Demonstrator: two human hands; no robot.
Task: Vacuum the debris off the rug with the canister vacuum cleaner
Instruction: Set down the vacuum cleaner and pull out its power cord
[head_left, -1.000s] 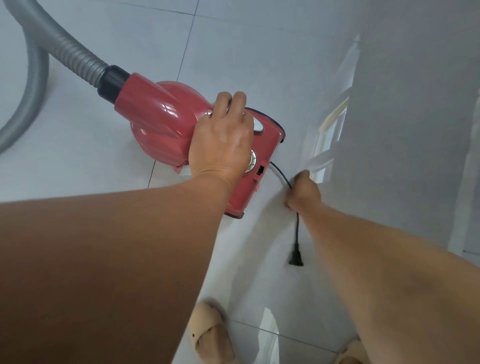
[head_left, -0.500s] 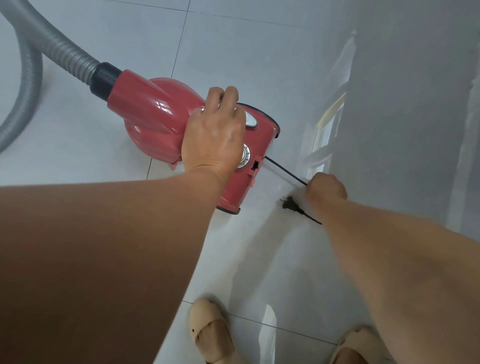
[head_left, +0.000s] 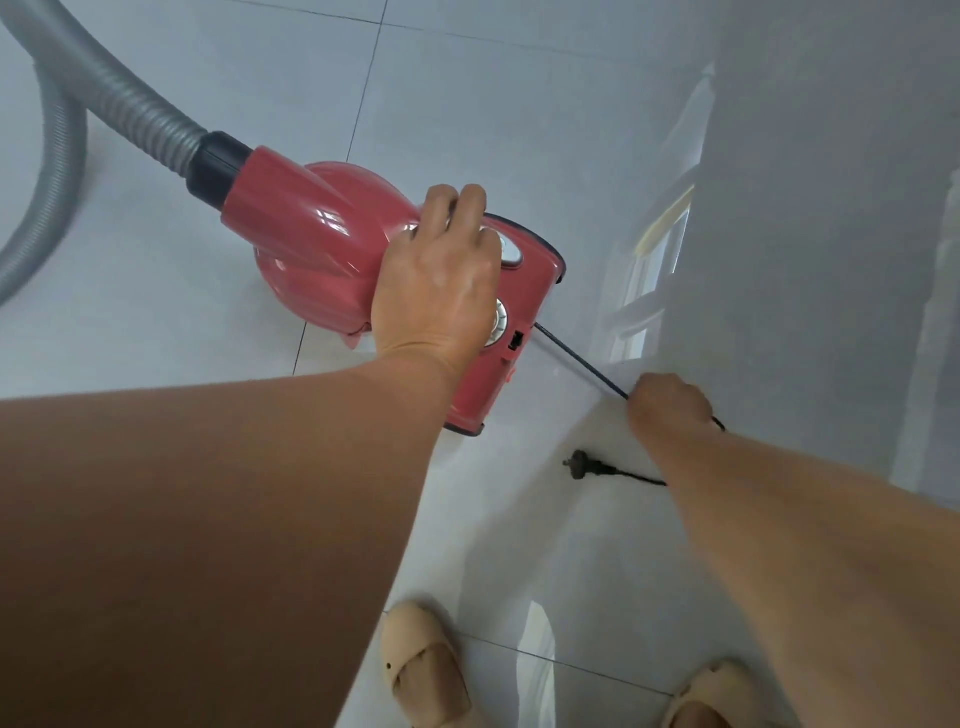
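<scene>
- A red canister vacuum cleaner (head_left: 332, 260) sits on a pale tiled floor (head_left: 467, 104), across a seam between tiles, seen from above by the person using it.
- A grey ribbed hose (head_left: 150, 122) joins the canister's front through a black collar and curves away past the left edge of the view.
- The left hand (head_left: 436, 291) rests on top of the canister near its rear controls. Its fingers curl over the far side and grip the body. Whatever handle lies beneath is hidden.
- The right hand (head_left: 670, 405) is a closed fist around the thin black power cord (head_left: 576, 356), which runs taut from the canister's rear to that fist.
- Past the fist the cord loops back to the plug (head_left: 579, 464), which lies loose on the floor between the canister and the right forearm, connected to nothing.
- A glossy pale upright surface (head_left: 831, 208), a wall or cabinet side, stands just beyond the right hand.
- Two beige sandals (head_left: 421, 670) show at the bottom edge.
- Neither rug nor debris is in view.
- The step in hand looks like preparation: drawing cord out of the canister while the left hand steadies it. No vacuuming has begun.
- The next move probably calls for enough slack, then picking up the plug and finding a socket. None is visible here.
</scene>
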